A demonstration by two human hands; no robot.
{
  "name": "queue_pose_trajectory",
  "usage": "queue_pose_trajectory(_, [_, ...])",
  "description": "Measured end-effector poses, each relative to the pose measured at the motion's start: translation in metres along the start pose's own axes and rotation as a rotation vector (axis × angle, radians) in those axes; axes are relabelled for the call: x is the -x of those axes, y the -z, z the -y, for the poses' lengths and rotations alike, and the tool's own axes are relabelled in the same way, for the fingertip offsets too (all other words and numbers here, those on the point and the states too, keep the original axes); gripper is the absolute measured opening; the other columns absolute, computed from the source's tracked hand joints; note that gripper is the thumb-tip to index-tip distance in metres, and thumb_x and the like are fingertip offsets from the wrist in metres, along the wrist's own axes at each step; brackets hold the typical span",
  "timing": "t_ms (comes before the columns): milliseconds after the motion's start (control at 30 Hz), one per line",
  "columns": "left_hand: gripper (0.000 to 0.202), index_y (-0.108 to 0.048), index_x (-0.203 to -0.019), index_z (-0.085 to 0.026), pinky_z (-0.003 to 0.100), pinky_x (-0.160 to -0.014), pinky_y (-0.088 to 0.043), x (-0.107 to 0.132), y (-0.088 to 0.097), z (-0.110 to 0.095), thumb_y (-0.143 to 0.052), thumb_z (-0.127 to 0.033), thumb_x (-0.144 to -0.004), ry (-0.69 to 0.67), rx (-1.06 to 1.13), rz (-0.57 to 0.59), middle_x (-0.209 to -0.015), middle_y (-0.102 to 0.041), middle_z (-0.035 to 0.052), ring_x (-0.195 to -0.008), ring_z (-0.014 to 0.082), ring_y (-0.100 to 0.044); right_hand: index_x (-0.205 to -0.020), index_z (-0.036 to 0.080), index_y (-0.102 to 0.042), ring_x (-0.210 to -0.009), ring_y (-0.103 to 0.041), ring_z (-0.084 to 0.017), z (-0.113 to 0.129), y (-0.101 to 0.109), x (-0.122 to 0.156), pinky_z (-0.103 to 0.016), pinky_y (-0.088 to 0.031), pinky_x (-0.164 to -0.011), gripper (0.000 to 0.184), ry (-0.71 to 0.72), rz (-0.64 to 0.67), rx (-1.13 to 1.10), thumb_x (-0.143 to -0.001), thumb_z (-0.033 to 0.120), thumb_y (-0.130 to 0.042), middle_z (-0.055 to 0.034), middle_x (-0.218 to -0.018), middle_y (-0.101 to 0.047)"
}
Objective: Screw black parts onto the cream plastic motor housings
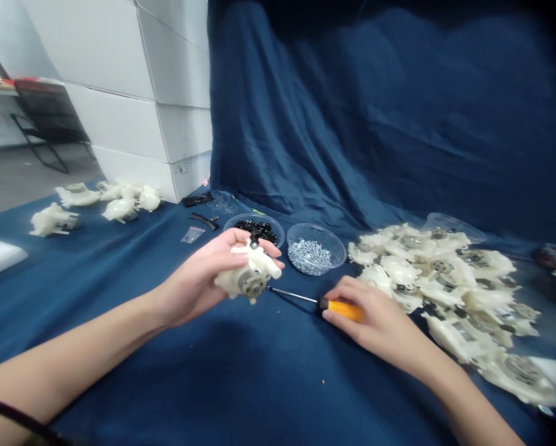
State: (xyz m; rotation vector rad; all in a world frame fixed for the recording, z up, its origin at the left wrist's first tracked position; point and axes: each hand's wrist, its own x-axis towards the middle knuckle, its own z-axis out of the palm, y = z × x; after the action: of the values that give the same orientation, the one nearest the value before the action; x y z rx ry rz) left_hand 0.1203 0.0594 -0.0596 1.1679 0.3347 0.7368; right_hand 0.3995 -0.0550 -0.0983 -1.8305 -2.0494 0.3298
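Note:
My left hand [207, 266] grips a cream plastic housing [229, 282] with a round grey metal gear part [252, 282] set in its face. A small black piece [254, 240] sits at the top of the housing, by my fingertips. In my right hand [370, 313] is a screwdriver with an orange and black handle [345, 310]. Its thin shaft [294, 294] points left, and the tip ends close to the right side of the housing; whether they touch I cannot tell. The fingers of my right hand wrap round the handle.
Behind my hands stand a clear bowl of black parts [263, 226] and a clear bowl of silver screws [310, 254]. Many cream housings [445, 272] are heaped at right. Several more cream pieces [122, 209] lie at left, before stacked white boxes [119, 118]. A blue curtain [375, 111] hangs behind.

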Motion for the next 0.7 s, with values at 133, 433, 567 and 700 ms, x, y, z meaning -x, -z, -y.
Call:
queue_pose_trajectory(133, [0.021,-0.063,-0.103,-0.017,0.03,-0.058,-0.06,0.0,-0.001,0.006,-0.056,-0.035,-0.097,0.185,0.206,0.047,-0.111,-0.071,0.0157,-0.09,0.0255,-0.072,-0.099,0.02,-0.071,-0.094,-0.062,-0.023,0.005,-0.004,-0.002,-0.038,-0.051,-0.084,0.019,0.038,0.007,0.039,-0.087,0.035,-0.072,-0.0059,-0.099,-0.066])
queue_pose_trajectory(433, [0.016,-0.057,-0.1,-0.022,0.021,-0.037,-0.049,0.0,0.012,0.032,-0.058,-0.037,-0.095,0.481,0.276,0.091,-0.074,-0.073,0.0078,-0.05,0.0189,-0.067,-0.114,0.02,-0.074,-0.074,-0.065,-0.013,0.079,0.007,-0.027,-0.024,-0.053,-0.066,0.038,-0.126,0.046,-0.844,-0.083,0.042,-0.078,-0.0041,-0.09,-0.073])
queue_pose_trajectory(567, [0.011,-0.054,-0.101,-0.023,0.02,-0.039,-0.05,0.001,0.01,0.035,-0.056,-0.033,-0.096,0.515,0.295,0.089,-0.072,-0.073,0.0079,-0.05,0.0176,-0.066,-0.097,0.015,-0.077,-0.066,-0.067,-0.014,0.091,-0.007,-0.029,-0.026,-0.056,-0.065,0.033,-0.235,0.043,-1.034,-0.076,0.04,-0.084,-0.0036,-0.074,-0.073])
queue_pose_trajectory(700, [0.013,-0.052,-0.1,-0.024,0.021,-0.033,-0.045,0.002,0.008,0.035,-0.054,-0.036,-0.095,0.572,0.322,0.113,-0.074,-0.073,0.0091,-0.045,0.0181,-0.062,-0.087,0.015,-0.076,-0.064,-0.069,-0.013,0.087,-0.014,-0.027,-0.022,-0.056,-0.063,0.021,-0.24,0.011,-1.111,-0.076,0.031,-0.084,-0.0025,-0.07,-0.073])
